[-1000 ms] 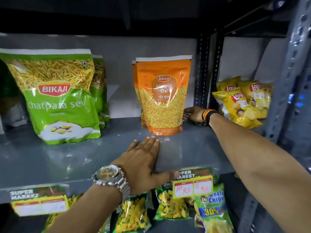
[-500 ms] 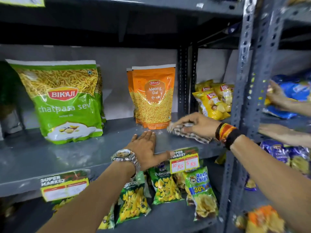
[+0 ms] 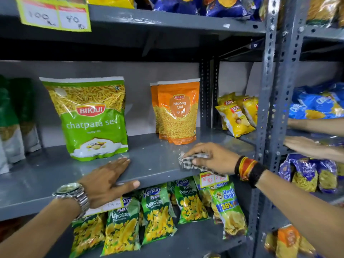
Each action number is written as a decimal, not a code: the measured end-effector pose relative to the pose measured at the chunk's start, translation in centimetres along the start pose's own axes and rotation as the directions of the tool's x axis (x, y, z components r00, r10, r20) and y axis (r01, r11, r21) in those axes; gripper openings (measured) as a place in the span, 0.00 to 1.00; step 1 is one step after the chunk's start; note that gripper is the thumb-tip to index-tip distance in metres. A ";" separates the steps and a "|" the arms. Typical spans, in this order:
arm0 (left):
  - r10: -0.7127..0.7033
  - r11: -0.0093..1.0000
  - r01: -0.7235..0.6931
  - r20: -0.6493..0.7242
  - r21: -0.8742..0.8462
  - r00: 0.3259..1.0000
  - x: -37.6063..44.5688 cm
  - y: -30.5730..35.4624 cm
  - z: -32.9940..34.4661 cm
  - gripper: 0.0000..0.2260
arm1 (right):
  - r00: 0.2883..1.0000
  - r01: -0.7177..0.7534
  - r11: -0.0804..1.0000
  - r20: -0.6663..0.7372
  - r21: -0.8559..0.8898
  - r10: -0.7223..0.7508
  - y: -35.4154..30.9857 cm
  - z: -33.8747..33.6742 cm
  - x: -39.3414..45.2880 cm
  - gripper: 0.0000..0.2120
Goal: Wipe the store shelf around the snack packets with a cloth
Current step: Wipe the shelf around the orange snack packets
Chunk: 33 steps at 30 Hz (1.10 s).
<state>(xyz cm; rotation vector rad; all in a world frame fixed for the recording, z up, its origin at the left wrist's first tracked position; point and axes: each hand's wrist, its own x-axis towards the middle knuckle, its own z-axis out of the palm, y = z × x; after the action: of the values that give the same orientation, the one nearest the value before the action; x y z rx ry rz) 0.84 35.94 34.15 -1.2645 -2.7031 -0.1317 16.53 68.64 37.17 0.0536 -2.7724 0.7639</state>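
Right hand [image 3: 210, 158] closed on checked cloth [image 3: 193, 162], pressed to grey shelf [image 3: 152, 161] near front edge, just before orange packet [image 3: 177, 112]. Left hand [image 3: 107, 180] open, flat on shelf edge, thumb over lip. Green packet [image 3: 91, 118] upright behind it. Price tag [image 3: 207, 179] partly hidden by cloth; lower packets cut off.

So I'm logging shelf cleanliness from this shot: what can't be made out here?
- Shelf surface under the cloth and right hand: covered, head view.
- Shelf under the left hand: covered.
- Price tag on the front edge: second price hidden by the cloth.
- Rear orange packet: hidden behind the Moong Dal packet.
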 end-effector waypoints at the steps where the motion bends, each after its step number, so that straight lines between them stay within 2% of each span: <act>1: 0.003 1.000 -0.003 -0.010 -0.002 1.000 -0.3 -0.2 0.0 0.56 | 1.000 0.018 0.999 0.019 0.037 -0.019 -1.0 0.1 0.5 0.13; 4: -0.002 1.000 0.002 -0.037 0.017 0.999 -0.5 0.2 0.1 0.57 | 0.997 0.012 0.992 -0.083 0.129 -0.001 -2.8 0.2 4.3 0.13; 7: -0.001 1.000 0.003 -0.066 0.020 0.998 -0.6 0.4 0.0 0.58 | 0.979 -0.030 0.996 -0.199 0.086 0.046 -4.7 1.0 9.1 0.13; 12: -0.019 0.999 0.022 -0.063 0.049 0.998 -0.6 0.3 0.1 0.58 | 0.967 -0.135 0.988 -0.226 -0.074 0.116 -6.5 4.1 16.5 0.14; 16: -0.025 0.996 0.031 -0.069 0.087 0.997 -0.2 0.2 0.5 0.52 | 0.970 -0.153 0.973 -0.217 -0.175 0.114 -6.3 6.6 20.0 0.14; 21: -0.013 0.992 0.021 -0.062 0.122 0.998 0.0 -0.1 0.6 0.51 | 0.991 -0.114 0.957 -0.092 -0.267 0.092 -5.0 8.1 21.1 0.15; 25: -0.010 0.993 0.017 -0.059 0.116 0.998 0.1 -0.1 0.7 0.51 | 0.997 -0.075 0.980 0.009 -0.182 0.078 -4.9 7.4 19.7 0.17; 28: -0.007 0.994 0.014 -0.063 0.113 0.998 0.1 -0.3 0.7 0.52 | 0.997 0.051 0.990 0.071 -0.133 -0.041 -6.2 7.1 16.3 0.16; 31: -0.009 0.993 0.016 -0.058 0.115 0.998 0.0 -0.3 0.7 0.57 | 0.977 0.163 0.985 0.149 -0.050 -0.153 -6.9 6.7 11.4 0.13; 33: -0.011 0.994 0.018 -0.063 0.109 0.998 0.0 -0.3 0.7 0.58 | 0.963 0.172 0.985 0.208 0.014 -0.171 -7.4 5.4 8.7 0.13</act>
<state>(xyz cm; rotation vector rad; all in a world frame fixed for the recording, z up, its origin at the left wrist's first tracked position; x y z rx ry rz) 0.56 35.87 33.50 -1.1903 -2.6280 -0.0229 7.65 59.79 38.69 0.3897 -2.9147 0.7453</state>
